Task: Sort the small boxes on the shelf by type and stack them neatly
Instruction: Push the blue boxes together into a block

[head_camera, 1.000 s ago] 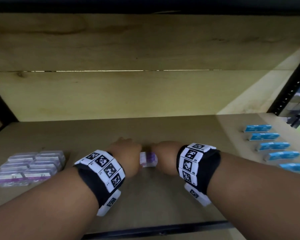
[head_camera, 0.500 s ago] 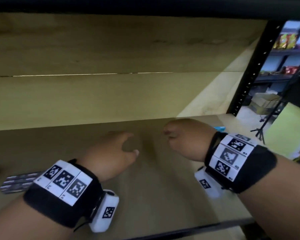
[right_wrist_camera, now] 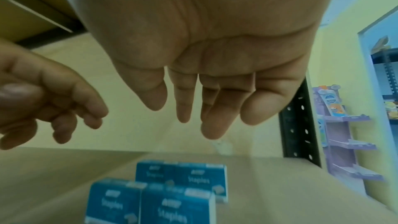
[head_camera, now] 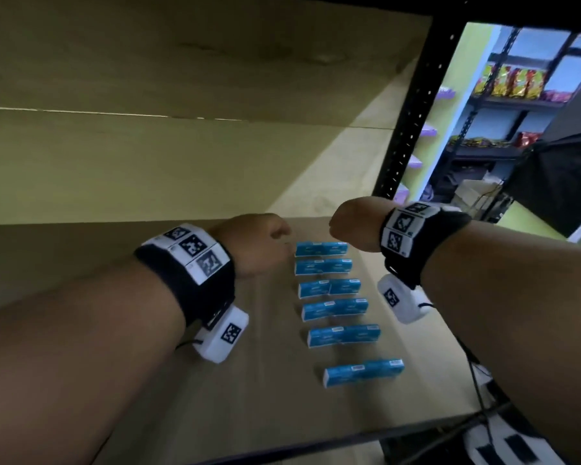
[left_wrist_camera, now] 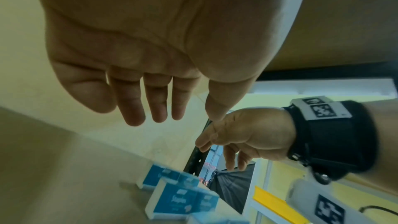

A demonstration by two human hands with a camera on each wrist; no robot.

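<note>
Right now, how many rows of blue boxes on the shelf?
6, one column on the shelf, right side: front row, second, third, fourth, fifth, rear row between left hand and right hand. Others may hide under the hands.

bare shelf board left, blue staple boxes filling right, upright post beyond

Away from the purple box held between them a second ago; nothing now in either grasp. Left hand and right hand shifted rightward along the shelf, fingers loose and pointing down, raised over the far end of a row of blue staple boxes. Blue boxes, earlier well off beyond the right hand, now directly below and between both hands. Purple boxes gone from view.
</note>
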